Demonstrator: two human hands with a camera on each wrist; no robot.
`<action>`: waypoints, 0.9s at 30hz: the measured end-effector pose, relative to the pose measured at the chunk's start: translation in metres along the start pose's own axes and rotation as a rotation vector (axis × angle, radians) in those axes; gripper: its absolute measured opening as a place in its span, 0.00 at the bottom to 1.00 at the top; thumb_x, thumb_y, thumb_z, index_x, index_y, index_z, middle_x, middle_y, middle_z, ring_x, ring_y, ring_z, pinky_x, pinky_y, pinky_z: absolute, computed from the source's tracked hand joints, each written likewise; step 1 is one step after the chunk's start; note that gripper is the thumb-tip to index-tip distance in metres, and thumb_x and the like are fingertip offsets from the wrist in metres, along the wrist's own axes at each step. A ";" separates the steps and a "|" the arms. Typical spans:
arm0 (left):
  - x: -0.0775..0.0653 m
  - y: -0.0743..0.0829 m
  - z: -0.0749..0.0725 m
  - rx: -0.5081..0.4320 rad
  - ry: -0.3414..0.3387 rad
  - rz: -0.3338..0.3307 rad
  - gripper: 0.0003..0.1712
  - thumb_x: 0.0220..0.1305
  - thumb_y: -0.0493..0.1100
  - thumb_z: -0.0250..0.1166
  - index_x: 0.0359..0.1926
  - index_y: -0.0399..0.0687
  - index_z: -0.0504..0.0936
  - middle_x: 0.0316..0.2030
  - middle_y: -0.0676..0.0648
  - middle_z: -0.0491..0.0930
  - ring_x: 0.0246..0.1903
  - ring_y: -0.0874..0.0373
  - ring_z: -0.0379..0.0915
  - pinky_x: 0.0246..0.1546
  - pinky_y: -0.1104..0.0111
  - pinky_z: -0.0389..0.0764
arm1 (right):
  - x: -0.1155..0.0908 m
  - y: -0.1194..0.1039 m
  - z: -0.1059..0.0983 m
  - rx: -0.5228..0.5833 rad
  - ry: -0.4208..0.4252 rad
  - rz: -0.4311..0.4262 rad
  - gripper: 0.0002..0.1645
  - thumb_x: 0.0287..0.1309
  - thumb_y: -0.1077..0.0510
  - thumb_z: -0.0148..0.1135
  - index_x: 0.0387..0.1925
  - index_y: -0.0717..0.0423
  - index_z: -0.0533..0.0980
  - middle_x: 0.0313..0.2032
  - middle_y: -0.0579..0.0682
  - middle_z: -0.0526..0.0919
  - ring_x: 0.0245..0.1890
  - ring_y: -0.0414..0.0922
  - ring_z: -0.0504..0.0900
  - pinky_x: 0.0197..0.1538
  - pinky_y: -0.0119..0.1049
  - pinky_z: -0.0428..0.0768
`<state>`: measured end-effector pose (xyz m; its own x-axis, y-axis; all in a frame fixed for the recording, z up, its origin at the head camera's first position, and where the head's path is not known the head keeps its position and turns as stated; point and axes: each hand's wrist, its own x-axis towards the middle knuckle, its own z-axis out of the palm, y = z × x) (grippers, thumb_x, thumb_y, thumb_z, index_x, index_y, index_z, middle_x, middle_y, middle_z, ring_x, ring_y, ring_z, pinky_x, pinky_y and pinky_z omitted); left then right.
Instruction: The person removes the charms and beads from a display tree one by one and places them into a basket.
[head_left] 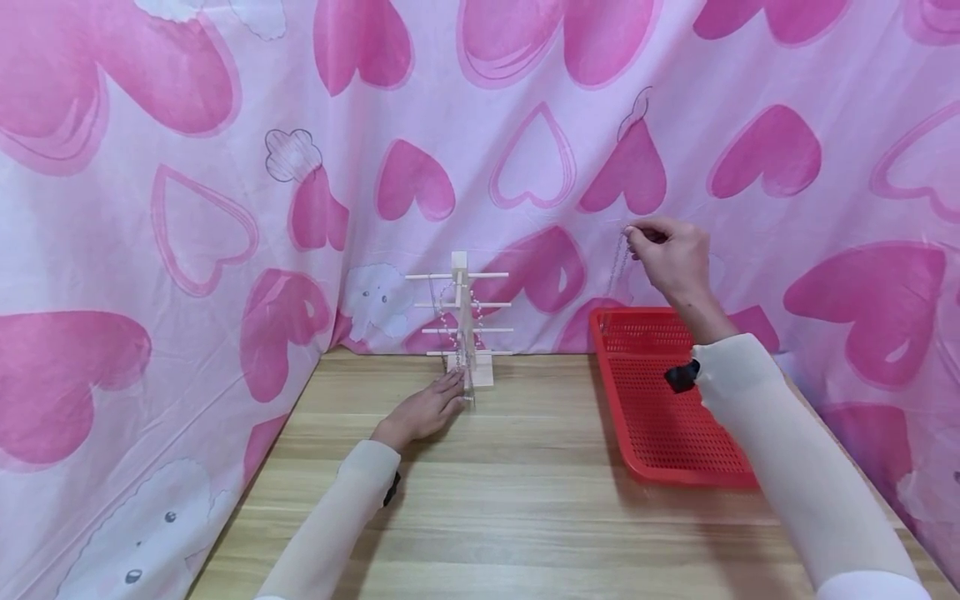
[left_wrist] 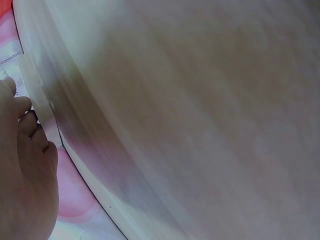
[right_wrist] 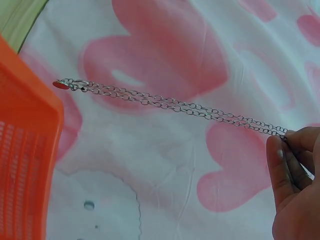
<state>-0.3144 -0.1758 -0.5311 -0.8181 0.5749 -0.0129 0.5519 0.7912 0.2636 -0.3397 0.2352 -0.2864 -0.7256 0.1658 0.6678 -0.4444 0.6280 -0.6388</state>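
Note:
My right hand [head_left: 675,254] is raised above the far end of the red basket. Its thumb and fingers pinch a silver chain necklace [right_wrist: 172,105], which hangs doubled, with a small round reddish piece [right_wrist: 60,85] at its far end. On the table, a pale wooden stand [head_left: 460,262] with several crossbars carries beaded necklaces [head_left: 480,321] and thin chains. My left hand [head_left: 423,408] lies low at the front left of the stand, its fingers against the base [head_left: 483,373]. In the left wrist view, part of the left hand [left_wrist: 27,170] shows; its fingertips' contact is mostly hidden.
The red plastic basket [head_left: 633,462] with perforated walls stands at the right of the wooden table [head_left: 525,517], below my right forearm. A pink heart-patterned cloth [head_left: 517,50] hangs behind the table and along both sides.

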 end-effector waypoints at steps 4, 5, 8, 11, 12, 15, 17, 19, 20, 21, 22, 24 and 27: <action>-0.001 0.000 0.000 0.000 -0.001 0.001 0.34 0.88 0.55 0.42 0.84 0.45 0.57 0.86 0.45 0.47 0.85 0.44 0.45 0.86 0.51 0.54 | 0.001 0.006 -0.012 -0.038 -0.006 0.036 0.14 0.70 0.53 0.69 0.46 0.58 0.91 0.33 0.56 0.91 0.25 0.22 0.78 0.28 0.14 0.77; -0.002 0.000 0.000 0.001 0.003 0.005 0.34 0.88 0.55 0.42 0.84 0.44 0.57 0.86 0.45 0.47 0.85 0.44 0.45 0.86 0.50 0.54 | 0.001 0.007 -0.016 -0.049 -0.011 0.048 0.15 0.70 0.52 0.68 0.47 0.57 0.91 0.34 0.55 0.91 0.26 0.22 0.78 0.30 0.13 0.77; -0.002 0.000 0.001 0.001 0.015 0.015 0.34 0.87 0.54 0.43 0.84 0.43 0.57 0.86 0.45 0.48 0.85 0.44 0.46 0.86 0.49 0.54 | 0.001 0.014 -0.023 -0.072 -0.013 0.061 0.15 0.71 0.52 0.68 0.47 0.57 0.91 0.33 0.52 0.91 0.26 0.22 0.78 0.33 0.12 0.77; -0.002 0.000 0.002 0.007 0.020 0.021 0.34 0.87 0.53 0.43 0.84 0.43 0.57 0.86 0.44 0.48 0.85 0.43 0.46 0.86 0.49 0.54 | 0.000 0.022 -0.028 -0.086 -0.011 0.061 0.13 0.70 0.54 0.68 0.46 0.58 0.91 0.32 0.51 0.90 0.26 0.22 0.78 0.33 0.13 0.77; -0.002 0.000 0.003 0.010 0.019 0.021 0.34 0.87 0.53 0.43 0.84 0.43 0.57 0.86 0.44 0.48 0.85 0.44 0.45 0.86 0.50 0.54 | -0.001 0.025 -0.030 -0.089 -0.013 0.066 0.13 0.71 0.54 0.68 0.46 0.58 0.91 0.32 0.51 0.90 0.25 0.22 0.78 0.33 0.13 0.77; -0.002 0.000 0.004 0.012 0.018 0.021 0.34 0.88 0.54 0.42 0.83 0.42 0.57 0.85 0.43 0.49 0.85 0.44 0.45 0.86 0.50 0.53 | -0.004 0.034 -0.035 -0.117 -0.028 0.088 0.14 0.72 0.53 0.67 0.48 0.58 0.91 0.36 0.56 0.91 0.26 0.23 0.77 0.32 0.12 0.76; -0.003 0.000 0.005 0.010 0.020 0.021 0.34 0.88 0.54 0.42 0.83 0.41 0.58 0.85 0.43 0.49 0.85 0.44 0.45 0.86 0.50 0.53 | -0.005 0.039 -0.037 -0.135 -0.039 0.108 0.15 0.73 0.52 0.67 0.49 0.58 0.91 0.38 0.59 0.91 0.27 0.24 0.77 0.32 0.12 0.76; -0.003 0.000 0.005 0.009 0.017 0.018 0.34 0.88 0.54 0.42 0.83 0.41 0.58 0.85 0.43 0.49 0.85 0.44 0.45 0.86 0.50 0.53 | -0.006 0.045 -0.039 -0.152 -0.044 0.120 0.16 0.73 0.52 0.66 0.49 0.58 0.91 0.39 0.61 0.91 0.26 0.24 0.77 0.31 0.12 0.76; -0.003 0.000 0.004 0.009 0.016 0.015 0.34 0.88 0.54 0.42 0.83 0.41 0.58 0.85 0.43 0.49 0.85 0.44 0.45 0.86 0.50 0.53 | -0.007 0.048 -0.040 -0.157 -0.045 0.126 0.16 0.73 0.52 0.66 0.49 0.58 0.91 0.39 0.61 0.91 0.26 0.24 0.77 0.30 0.13 0.76; -0.002 0.000 0.004 0.009 0.014 0.012 0.34 0.88 0.55 0.41 0.83 0.42 0.57 0.85 0.44 0.49 0.85 0.44 0.45 0.86 0.50 0.53 | -0.007 0.050 -0.041 -0.163 -0.043 0.126 0.15 0.73 0.53 0.66 0.48 0.58 0.91 0.38 0.61 0.91 0.25 0.23 0.77 0.29 0.13 0.75; -0.002 0.000 0.004 0.005 0.016 0.008 0.35 0.88 0.55 0.41 0.84 0.42 0.56 0.85 0.44 0.49 0.85 0.44 0.45 0.86 0.51 0.53 | -0.007 0.053 -0.041 -0.168 -0.042 0.127 0.15 0.73 0.53 0.66 0.48 0.58 0.91 0.38 0.62 0.91 0.25 0.22 0.76 0.29 0.13 0.75; -0.002 0.000 0.003 -0.007 0.017 -0.001 0.35 0.88 0.55 0.42 0.84 0.43 0.55 0.85 0.44 0.49 0.85 0.45 0.46 0.86 0.51 0.53 | -0.009 0.058 -0.043 -0.179 -0.043 0.128 0.15 0.73 0.53 0.66 0.48 0.59 0.91 0.39 0.64 0.91 0.24 0.21 0.75 0.28 0.13 0.74; -0.001 0.000 0.004 -0.028 0.023 -0.009 0.35 0.88 0.55 0.42 0.85 0.42 0.53 0.85 0.43 0.49 0.85 0.45 0.46 0.86 0.51 0.53 | -0.012 0.067 -0.045 -0.189 -0.064 0.146 0.17 0.74 0.52 0.65 0.49 0.60 0.90 0.42 0.66 0.90 0.25 0.23 0.75 0.29 0.12 0.74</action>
<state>-0.3123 -0.1756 -0.5344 -0.8264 0.5630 0.0067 0.5404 0.7897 0.2906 -0.3370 0.3093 -0.3203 -0.8098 0.2205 0.5438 -0.2305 0.7327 -0.6404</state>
